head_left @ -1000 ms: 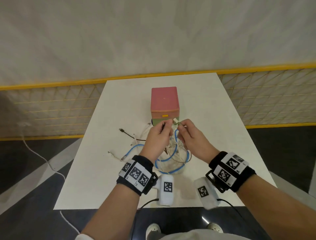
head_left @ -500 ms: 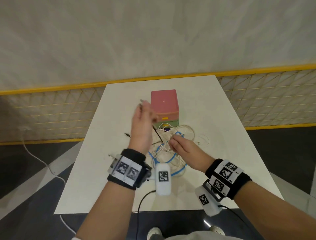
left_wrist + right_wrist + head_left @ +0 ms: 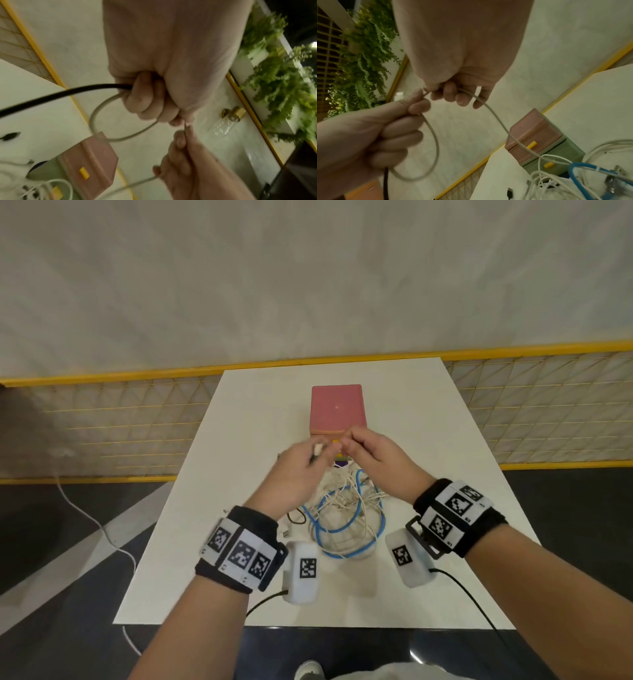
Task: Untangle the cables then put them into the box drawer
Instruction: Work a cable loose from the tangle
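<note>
My left hand (image 3: pixel 320 451) grips a black cable (image 3: pixel 77 87) and a loop of grey cable (image 3: pixel 91 117) in its fist. Close beside it, my right hand (image 3: pixel 346 441) pinches the same grey cable (image 3: pixel 495 117) between thumb and fingers. Both hands hover in front of the box (image 3: pixel 337 409), which has a pink top, a green lower tier (image 3: pixel 556 155) and yellow handles. The tangle of white and blue cables (image 3: pixel 346 515) lies on the white table (image 3: pixel 239 422) below my hands. The grey cable runs down into it.
A yellow-edged mesh fence (image 3: pixel 120 426) runs behind the table. A white cord (image 3: pixel 89 518) trails on the dark floor at the left. Green plants (image 3: pixel 283 81) hang on the wall. Loose plugs (image 3: pixel 286 532) lie at the tangle's left.
My left hand, raised to the left with the black cable half a second ago, has come down and right. My right hand rose from the tangle to meet it before the box.
</note>
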The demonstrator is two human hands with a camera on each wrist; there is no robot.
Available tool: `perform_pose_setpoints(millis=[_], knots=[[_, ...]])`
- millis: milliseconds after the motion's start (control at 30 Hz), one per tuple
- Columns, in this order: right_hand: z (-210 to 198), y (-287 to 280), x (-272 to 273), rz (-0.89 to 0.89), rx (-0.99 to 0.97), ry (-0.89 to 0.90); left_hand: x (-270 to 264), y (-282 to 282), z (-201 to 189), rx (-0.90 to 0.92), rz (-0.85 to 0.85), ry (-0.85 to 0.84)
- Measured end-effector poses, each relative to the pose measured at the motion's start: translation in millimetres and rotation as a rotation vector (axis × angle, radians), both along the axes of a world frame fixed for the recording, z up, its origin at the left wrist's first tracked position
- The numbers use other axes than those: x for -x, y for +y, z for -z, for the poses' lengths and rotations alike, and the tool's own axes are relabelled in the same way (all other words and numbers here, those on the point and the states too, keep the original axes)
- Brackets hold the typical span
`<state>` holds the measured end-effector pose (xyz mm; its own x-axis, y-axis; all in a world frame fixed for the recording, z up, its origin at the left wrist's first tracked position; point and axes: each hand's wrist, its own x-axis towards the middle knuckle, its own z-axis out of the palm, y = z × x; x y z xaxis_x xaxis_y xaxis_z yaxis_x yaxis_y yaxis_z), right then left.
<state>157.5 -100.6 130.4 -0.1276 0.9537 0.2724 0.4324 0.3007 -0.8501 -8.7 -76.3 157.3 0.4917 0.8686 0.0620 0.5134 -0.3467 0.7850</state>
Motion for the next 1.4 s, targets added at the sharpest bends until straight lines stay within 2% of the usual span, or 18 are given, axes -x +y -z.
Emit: perform_pose_setpoints(millis=[133, 200, 233, 267, 333, 433, 500, 567, 667, 733, 833, 900, 1000, 1033, 1133, 1200, 1300, 1400], knots=[[18.5, 8.5, -10.4, 0.030, 0.085, -0.081, 23.8, 22.3, -31.2, -0.191, -0.444, -0.360], [28.7, 12.4, -13.1, 0.029, 0.137, -0.126, 34.5, 31.3, -37.8, -0.279, -0.549, -0.345], [29.9, 15.2, -12.8, 0.031, 0.148, -0.148, 36.1, 31.9, -38.5, -0.319, -0.547, -0.306], [28.1, 17.4, -11.1, 0.031, 0.144, -0.156, 34.9, 30.2, -36.3, -0.365, -0.514, -0.265], [16.1, 20.7, -4.2, 0.022, 0.103, -0.148, 24.5, 20.2, -27.2, -0.384, -0.327, -0.151], [-6.8, 20.6, 4.9, -0.017, 0.039, -0.082, 5.8, 10.7, -10.1, -0.254, -0.078, 0.061], [-18.0, 18.1, 6.2, -0.059, 0.017, -0.042, 2.3, 15.9, -5.7, -0.226, -0.076, 0.090], [-20.4, 17.0, 5.0, -0.075, 0.003, -0.046, 3.6, 21.2, -10.5, -0.304, -0.098, 0.073], [-3.4, 19.4, -1.6, -0.054, 0.068, -0.102, 8.8, 31.0, -26.3, -0.463, -0.239, -0.093], [12.8, 20.0, -7.3, -0.025, 0.133, -0.155, 14.3, 41.0, -33.5, -0.474, -0.366, -0.231], [25.5, 18.3, -12.8, 0.010, 0.179, -0.163, 19.1, 45.9, -29.9, -0.481, -0.441, -0.204], [22.9, 18.6, -12.9, 0.022, 0.164, -0.165, 14.7, 38.1, -23.1, -0.464, -0.333, -0.151], [9.6, 20.0, -9.4, 0.007, 0.089, -0.162, -3.1, 21.7, -7.9, -0.364, -0.024, 0.115], [4.7, 19.9, -8.3, -0.008, 0.054, -0.169, -8.6, 20.2, -3.4, -0.332, 0.023, 0.191], [-2.3, 21.3, -7.3, -0.002, -0.045, -0.177, -13.4, 27.7, -4.3, -0.298, -0.003, 0.212], [-4.4, 22.4, -8.4, 0.035, -0.068, -0.159, -10.7, 31.9, -12.9, -0.369, 0.056, 0.198], [-9.1, 25.5, -10.7, 0.060, -0.082, -0.162, -8.4, 31.9, -22.6, -0.516, 0.132, 0.290], [-18.1, 28.2, -15.1, 0.044, -0.108, -0.187, -7.6, 35.3, -20.2, -0.532, 0.071, 0.375]])
